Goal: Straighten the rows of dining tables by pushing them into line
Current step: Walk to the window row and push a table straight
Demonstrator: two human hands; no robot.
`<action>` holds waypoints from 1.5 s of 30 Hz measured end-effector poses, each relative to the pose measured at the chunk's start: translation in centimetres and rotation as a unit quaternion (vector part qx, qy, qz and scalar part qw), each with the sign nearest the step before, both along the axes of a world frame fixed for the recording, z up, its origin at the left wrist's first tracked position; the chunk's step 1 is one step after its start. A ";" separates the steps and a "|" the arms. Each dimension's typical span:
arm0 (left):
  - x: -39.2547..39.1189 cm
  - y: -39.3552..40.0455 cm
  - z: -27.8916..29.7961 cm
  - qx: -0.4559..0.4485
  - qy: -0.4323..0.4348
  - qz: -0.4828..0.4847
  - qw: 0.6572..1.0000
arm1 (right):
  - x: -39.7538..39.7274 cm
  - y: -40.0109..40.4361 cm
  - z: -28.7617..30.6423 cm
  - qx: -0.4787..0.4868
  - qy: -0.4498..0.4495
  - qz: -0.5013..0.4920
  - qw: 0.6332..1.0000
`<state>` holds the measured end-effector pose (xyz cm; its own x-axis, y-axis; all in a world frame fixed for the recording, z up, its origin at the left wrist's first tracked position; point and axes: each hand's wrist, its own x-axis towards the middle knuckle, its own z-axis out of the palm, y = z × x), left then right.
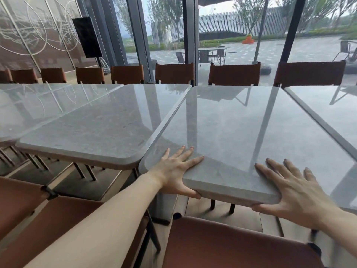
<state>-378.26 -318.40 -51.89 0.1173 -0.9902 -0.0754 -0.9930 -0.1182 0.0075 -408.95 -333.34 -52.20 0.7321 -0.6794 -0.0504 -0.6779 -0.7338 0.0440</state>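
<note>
The near edge of the middle marble table (241, 132) is held by both hands: the left hand (176, 171) and right hand (295, 192) lie fingers flat on top, thumbs hooked beneath. The table lies directly ahead, its near edge sitting nearer than that of the left table (92, 128). Four tabletops are counted; seven chair backs (174, 73) beyond.
</note>
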 end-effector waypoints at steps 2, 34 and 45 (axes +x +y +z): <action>0.0 -0.2 -0.1 -0.001 -0.004 -0.003 1.000 | -0.1 -0.1 0.0 -0.002 -0.003 0.002 1.000; 1.4 -2.8 0.0 -0.002 0.013 0.010 1.000 | 1.4 -3.6 -1.6 -0.041 -0.066 0.007 0.997; 0.9 -2.8 0.1 -0.012 0.083 0.052 0.995 | 1.4 -3.1 -0.6 -0.020 -0.049 0.009 0.999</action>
<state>-377.39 -321.19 -51.83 0.2064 -0.9753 -0.0786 -0.9604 -0.2173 0.1744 -407.60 -336.43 -52.76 0.7440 -0.6663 0.0492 -0.6674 -0.7447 0.0081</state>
